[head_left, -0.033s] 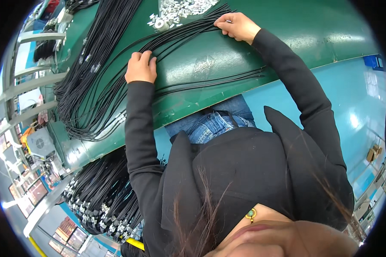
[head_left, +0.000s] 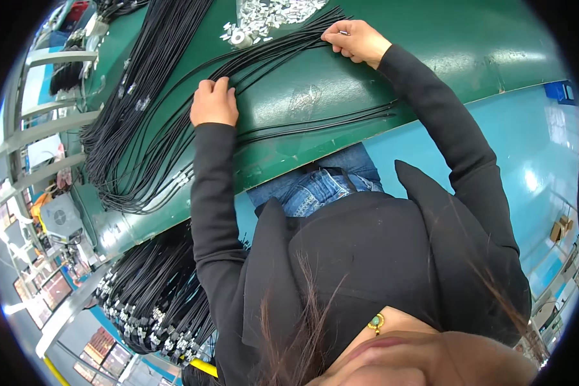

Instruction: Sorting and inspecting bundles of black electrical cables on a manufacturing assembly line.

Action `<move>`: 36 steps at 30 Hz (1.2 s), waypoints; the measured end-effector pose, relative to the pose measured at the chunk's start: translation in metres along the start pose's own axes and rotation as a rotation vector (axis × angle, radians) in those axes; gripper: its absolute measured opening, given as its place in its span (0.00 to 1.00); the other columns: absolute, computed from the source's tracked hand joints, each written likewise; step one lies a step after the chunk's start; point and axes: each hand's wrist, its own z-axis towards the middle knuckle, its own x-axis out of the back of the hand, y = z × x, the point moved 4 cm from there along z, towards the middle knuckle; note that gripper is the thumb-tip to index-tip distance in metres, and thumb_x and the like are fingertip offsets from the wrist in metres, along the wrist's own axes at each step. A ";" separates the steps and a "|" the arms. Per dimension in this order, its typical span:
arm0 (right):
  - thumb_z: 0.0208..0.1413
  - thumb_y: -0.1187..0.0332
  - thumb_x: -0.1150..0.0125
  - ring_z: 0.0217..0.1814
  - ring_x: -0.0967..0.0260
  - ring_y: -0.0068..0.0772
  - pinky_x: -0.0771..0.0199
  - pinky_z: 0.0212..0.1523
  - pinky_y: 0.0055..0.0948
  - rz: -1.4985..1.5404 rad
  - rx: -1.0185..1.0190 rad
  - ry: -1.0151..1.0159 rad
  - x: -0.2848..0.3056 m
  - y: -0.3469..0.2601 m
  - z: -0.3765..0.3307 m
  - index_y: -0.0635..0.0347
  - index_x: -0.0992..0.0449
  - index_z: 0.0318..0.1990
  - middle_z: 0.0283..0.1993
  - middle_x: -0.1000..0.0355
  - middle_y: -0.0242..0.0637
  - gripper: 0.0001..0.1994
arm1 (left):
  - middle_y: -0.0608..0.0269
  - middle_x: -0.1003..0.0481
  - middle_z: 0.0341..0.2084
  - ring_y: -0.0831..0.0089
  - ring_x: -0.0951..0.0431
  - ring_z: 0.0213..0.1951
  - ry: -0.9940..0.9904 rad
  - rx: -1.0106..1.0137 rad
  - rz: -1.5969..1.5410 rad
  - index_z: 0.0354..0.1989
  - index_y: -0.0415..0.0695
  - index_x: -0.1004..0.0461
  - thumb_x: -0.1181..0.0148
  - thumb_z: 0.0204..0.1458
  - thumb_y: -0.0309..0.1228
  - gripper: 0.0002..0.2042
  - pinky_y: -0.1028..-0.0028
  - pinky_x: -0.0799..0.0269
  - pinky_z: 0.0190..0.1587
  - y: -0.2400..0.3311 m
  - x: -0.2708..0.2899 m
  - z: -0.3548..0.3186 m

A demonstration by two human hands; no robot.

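A bundle of thin black cables [head_left: 264, 53] runs across the green table, its loose ends fanned at the far side. My left hand [head_left: 214, 104] lies over the bundle's middle, fingers curled round cables that pass beneath it. At the bundle's far right end, my right hand [head_left: 357, 42] is closed in a pinch. A short dark piece, which looks like a cable end, shows between its thumb and forefinger. Nearer to me, a few separate cables [head_left: 315, 126] stretch rightward along the table. The bundle's left part bends round in a loop with white tags [head_left: 179, 182].
A clear bag of small white pieces [head_left: 273, 16] lies beyond the bundle, beside a white roll [head_left: 240, 39]. A thick heap of black cables [head_left: 151, 58] covers the table's left. More cables with pale connectors [head_left: 154, 321] hang below the green table's edge [head_left: 302, 157].
My left hand has shifted slightly to the right along the cables. The right hand stays in nearly the same place with its pinch closed.
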 end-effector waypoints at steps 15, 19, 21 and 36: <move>0.57 0.73 0.49 0.27 0.39 0.14 0.42 0.19 0.10 0.774 -0.004 -0.057 0.026 0.032 -0.048 0.68 0.32 0.45 0.32 0.33 0.32 0.11 | 0.56 0.30 0.25 0.59 0.28 0.26 -0.041 -0.034 -0.402 0.30 0.42 0.27 0.42 0.43 0.25 0.05 0.67 0.30 0.30 0.093 -0.005 0.017; 0.57 0.73 0.49 0.28 0.37 0.15 0.40 0.19 0.11 0.817 -0.034 -0.061 0.028 0.046 -0.045 0.68 0.32 0.46 0.33 0.32 0.33 0.11 | 0.54 0.30 0.25 0.60 0.27 0.24 -0.190 -0.016 -0.584 0.32 0.41 0.27 0.41 0.43 0.25 0.07 0.69 0.30 0.30 0.107 -0.007 0.016; 0.57 0.73 0.49 0.29 0.37 0.16 0.40 0.20 0.11 0.839 -0.028 -0.070 0.025 0.046 -0.041 0.68 0.32 0.46 0.33 0.31 0.34 0.11 | 0.54 0.30 0.25 0.60 0.27 0.24 -0.195 -0.056 -0.600 0.32 0.41 0.27 0.41 0.43 0.25 0.07 0.69 0.30 0.29 0.123 -0.012 0.025; 0.56 0.73 0.46 0.31 0.33 0.21 0.34 0.23 0.14 1.057 -0.075 -0.027 0.017 0.040 -0.044 0.63 0.30 0.38 0.38 0.29 0.40 0.04 | 0.54 0.30 0.23 0.57 0.27 0.25 -0.067 -0.085 -0.783 0.31 0.42 0.26 0.42 0.45 0.23 0.04 0.66 0.31 0.28 0.150 -0.010 0.047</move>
